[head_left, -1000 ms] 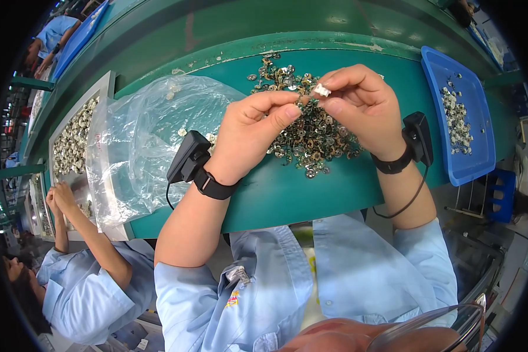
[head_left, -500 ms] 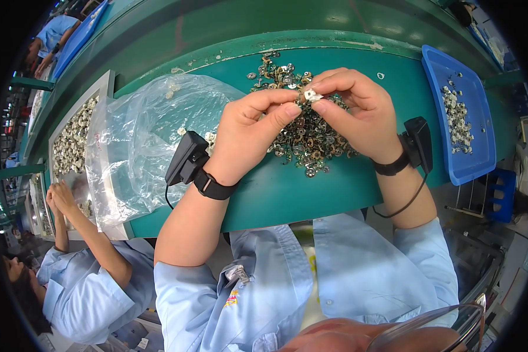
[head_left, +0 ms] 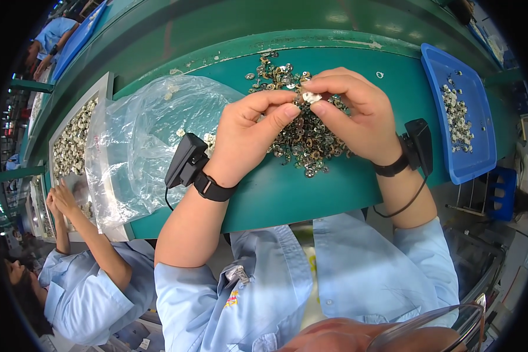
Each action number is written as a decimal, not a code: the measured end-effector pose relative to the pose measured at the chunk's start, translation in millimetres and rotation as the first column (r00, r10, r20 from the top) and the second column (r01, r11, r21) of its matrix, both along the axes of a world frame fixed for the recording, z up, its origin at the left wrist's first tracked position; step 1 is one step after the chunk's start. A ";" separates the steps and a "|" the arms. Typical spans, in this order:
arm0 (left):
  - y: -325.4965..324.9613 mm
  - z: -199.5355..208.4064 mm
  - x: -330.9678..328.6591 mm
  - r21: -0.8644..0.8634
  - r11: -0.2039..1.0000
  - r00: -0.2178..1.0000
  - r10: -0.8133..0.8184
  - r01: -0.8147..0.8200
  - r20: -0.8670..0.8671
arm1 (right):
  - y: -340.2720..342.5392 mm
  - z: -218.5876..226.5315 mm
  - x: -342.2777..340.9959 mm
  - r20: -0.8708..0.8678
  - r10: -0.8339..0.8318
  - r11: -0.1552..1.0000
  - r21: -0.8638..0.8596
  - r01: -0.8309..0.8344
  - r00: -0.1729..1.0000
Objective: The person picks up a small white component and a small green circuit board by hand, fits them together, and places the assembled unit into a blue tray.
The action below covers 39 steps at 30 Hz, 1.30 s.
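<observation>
Over the pile of small metal discs point(head_left: 308, 138) my two hands meet, fingertips almost together. Between the thumb and forefinger of my right hand point(head_left: 358, 114) is a small white plastic part point(head_left: 311, 97). My left hand point(head_left: 249, 132) is closed in a pinch just beside it. A bit of dark metal shows at its fingertips, too small to name. Both wrists wear black straps with a box-shaped device. The disc pile lies on the green table point(head_left: 264, 202), partly hidden by my hands.
A clear plastic bag point(head_left: 152, 141) with a few white parts lies to the left. Beyond it is a grey-rimmed tray point(head_left: 108, 88) of white parts, where a co-worker's hands point(head_left: 61, 199) are busy. A blue tray point(head_left: 472, 167) with more small parts stands at the right.
The white part has turned slightly in my right fingers. Both hands otherwise keep almost the same place over the pile.
</observation>
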State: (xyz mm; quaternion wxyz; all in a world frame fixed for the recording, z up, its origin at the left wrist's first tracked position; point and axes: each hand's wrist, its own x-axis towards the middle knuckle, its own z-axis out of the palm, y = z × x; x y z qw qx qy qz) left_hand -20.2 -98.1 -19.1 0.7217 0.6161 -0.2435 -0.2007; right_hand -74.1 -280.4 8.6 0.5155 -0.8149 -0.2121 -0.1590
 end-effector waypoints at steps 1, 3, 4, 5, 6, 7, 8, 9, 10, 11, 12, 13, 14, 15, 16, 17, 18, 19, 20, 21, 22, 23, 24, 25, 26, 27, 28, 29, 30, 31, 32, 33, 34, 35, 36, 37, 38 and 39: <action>-0.2 0.1 -0.4 -0.005 1.000 1.000 0.005 -0.005 0.002 | 1.6 -1.3 -0.3 -0.003 -0.010 0.998 0.056 0.010 1.000; -0.4 0.3 -1.1 -0.016 1.000 1.000 0.015 -0.015 0.007 | 3.9 -3.0 -0.5 -0.012 -0.028 0.986 0.165 0.029 1.000; -0.3 0.1 -1.1 -0.016 1.000 1.000 0.015 -0.015 0.008 | 2.7 -2.5 -0.4 -0.011 -0.028 0.986 0.165 0.029 1.000; -0.1 -0.3 -1.1 -0.010 1.000 1.000 0.018 -0.018 0.017 | 0.0 -1.7 -0.4 -0.019 -0.024 0.991 0.128 0.026 1.000; 0.2 -0.7 -1.1 -0.004 1.000 0.999 0.022 -0.022 0.026 | -2.6 -0.9 -0.4 -0.028 -0.021 0.996 0.091 0.023 0.999; 0.2 -0.8 -1.1 0.002 1.000 0.999 0.024 -0.024 0.035 | -4.0 -0.4 -0.4 -0.036 -0.019 0.998 0.054 0.020 0.999; 0.1 -0.7 -1.0 0.002 1.000 0.999 0.024 -0.024 0.036 | -2.7 -1.2 -0.5 -0.035 -0.019 0.998 0.054 0.020 0.999; 0.0 -0.5 -0.8 -0.003 1.000 0.999 0.020 -0.020 0.026 | 0.4 -3.3 -0.7 -0.066 -0.037 0.990 0.133 0.046 0.997; 0.0 -0.4 -0.7 -0.008 1.000 1.000 0.016 -0.016 0.015 | 3.5 -5.4 -1.2 -0.097 -0.054 0.975 0.211 0.073 0.994; -0.1 -0.2 -0.6 -0.013 1.000 1.000 0.011 -0.011 0.005 | 5.3 -6.2 -2.0 -0.130 -0.067 0.952 0.287 0.103 0.989; 0.2 -0.3 -0.4 -0.013 1.000 1.000 0.013 -0.013 0.006 | 6.1 -5.2 -2.5 -0.130 -0.066 0.953 0.287 0.101 0.989; 0.5 -0.3 -0.2 -0.025 1.000 1.000 0.016 -0.016 -0.002 | 6.9 -3.0 -3.0 -0.169 -0.037 0.942 0.325 0.090 0.985; 0.6 -0.4 -0.1 -0.037 0.999 1.000 0.019 -0.020 -0.009 | 7.5 -0.9 -3.3 -0.206 -0.006 0.929 0.362 0.082 0.979; 0.8 -0.4 0.1 -0.049 0.999 1.000 0.022 -0.023 -0.016 | 7.9 0.0 -3.2 -0.242 0.026 0.914 0.399 0.075 0.970; 0.8 -0.3 0.1 -0.049 0.999 1.000 0.024 -0.025 -0.016 | 7.5 -0.7 -2.3 -0.242 0.028 0.914 0.399 0.073 0.970; 0.2 0.5 -0.2 -0.048 0.998 0.999 0.037 -0.037 0.001 | 5.9 -1.8 -1.4 -0.191 0.002 0.932 0.356 0.068 0.982; -0.3 1.4 -0.5 -0.047 0.998 0.999 0.051 -0.050 0.018 | 4.1 -3.0 -0.3 -0.139 -0.022 0.948 0.312 0.065 0.990; -0.5 2.1 -0.7 -0.046 0.997 0.997 0.064 -0.063 0.035 | 2.9 -3.6 0.6 -0.086 -0.043 0.961 0.268 0.064 0.995; -0.4 2.7 -1.1 -0.046 0.997 0.997 0.064 -0.062 0.035 | 2.1 -2.9 1.2 -0.086 -0.043 0.961 0.268 0.065 0.995; -0.1 3.1 -1.7 -0.030 0.998 0.996 0.065 -0.063 0.054 | 1.3 -1.4 1.9 -0.047 -0.040 0.982 0.181 0.048 0.998; 0.1 3.5 -2.3 -0.015 0.998 0.995 0.065 -0.064 0.073 | 0.5 -0.1 2.4 -0.010 -0.033 0.995 0.092 0.034 0.999; 0.2 3.9 -2.8 0.001 0.998 0.994 0.065 -0.065 0.092 | 0.2 0.4 2.5 0.027 -0.023 1.000 0.002 0.023 0.999; 0.1 4.9 -3.3 0.001 0.998 0.994 0.064 -0.065 0.091 | 1.0 0.1 2.1 0.027 -0.024 1.000 0.002 0.024 0.999; 0.0 6.4 -3.7 0.024 0.998 0.992 0.060 -0.063 0.114 | 3.1 -0.4 1.4 0.007 -0.026 0.999 0.033 0.026 1.000; -0.2 7.8 -4.1 0.047 0.997 0.989 0.055 -0.061 0.136 | 5.1 -1.2 0.6 -0.014 -0.028 0.998 0.064 0.028 1.000; -0.1 8.5 -4.3 0.069 0.996 0.986 0.049 -0.061 0.159 | 6.2 -2.0 0.3 -0.033 -0.028 0.995 0.095 0.031 0.999; 0.1 8.6 -4.4 0.070 0.996 0.986 0.049 -0.061 0.159 | 6.1 -3.5 0.4 -0.033 -0.029 0.995 0.096 0.032 0.999; 0.4 8.7 -4.5 0.087 0.993 0.975 0.053 -0.073 0.217 | 5.8 -5.6 0.5 -0.027 -0.019 0.993 0.117 0.022 0.999; 0.5 8.7 -4.5 0.104 0.991 0.960 0.055 -0.087 0.275 | 5.5 -7.5 0.7 -0.021 -0.010 0.990 0.139 0.013 1.000; 0.5 8.6 -4.6 0.120 0.988 0.942 0.056 -0.101 0.331 | 5.2 -8.5 0.7 -0.015 -0.001 0.987 0.160 0.003 1.000; 0.5 8.6 -4.8 0.121 0.988 0.942 0.055 -0.100 0.332 | 5.3 -8.3 0.6 -0.015 -0.002 0.987 0.161 0.004 1.000; 0.5 8.5 -5.0 0.110 0.989 0.949 0.064 -0.103 0.309 | 5.6 -7.5 0.3 -0.009 -0.013 0.987 0.160 0.014 1.000; 0.6 8.3 -5.2 0.100 0.989 0.955 0.073 -0.106 0.286 | 5.9 -6.7 0.1 -0.003 -0.024 0.987 0.160 0.024 1.000; 0.6 8.0 -5.1 0.089 0.990 0.961 0.082 -0.109 0.263 | 6.1 -6.1 0.1 0.003 -0.035 0.987 0.159 0.034 0.999; 0.5 7.7 -4.9 0.089 0.990 0.961 0.082 -0.109 0.263 | 5.9 -5.9 0.6 0.003 -0.035 0.987 0.159 0.034 0.999; 0.3 7.1 -5.1 0.085 0.992 0.967 0.073 -0.096 0.243 | 5.5 -5.9 1.5 0.034 -0.040 0.993 0.115 0.035 0.999; 0.2 6.6 -5.2 0.081 0.993 0.973 0.064 -0.084 0.224 | 5.1 -6.0 2.4 0.066 -0.042 0.997 0.071 0.037 0.997; 0.4 6.2 -5.2 0.076 0.994 0.977 0.055 -0.072 0.204 | 5.0 -6.2 3.0 0.098 -0.043 0.999 0.026 0.040 0.994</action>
